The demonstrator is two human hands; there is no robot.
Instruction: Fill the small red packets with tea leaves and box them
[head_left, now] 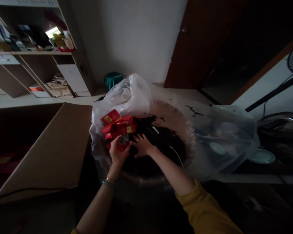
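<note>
A small red box (pixel 120 147) with a grey, foil-like opening (pixel 123 139) is in my left hand (pixel 117 152), its fingers and thumb around the sides. Beside it my right hand (pixel 143 146) is open, fingers spread, over dark loose flakes like tea leaves (pixel 166 139); its fingertips come close to the box. Several other red boxes with gold labels (pixel 110 116) lie heaped just beyond my left hand. The flakes fill part of a round, shallow basket (pixel 178 113) lined with clear plastic (pixel 136 87). A small white strip (pixel 155 129) and a white handle-like piece (pixel 177 154) show among the flakes.
An open cardboard box (pixel 51 146) stands at the left, with dim red things inside. On the right, plastic sheeting covers some dishes near a pale green plate (pixel 262 156). A green bin (pixel 113 79), a shelf unit (pixel 80 71) and a brown door (pixel 200 48) are behind.
</note>
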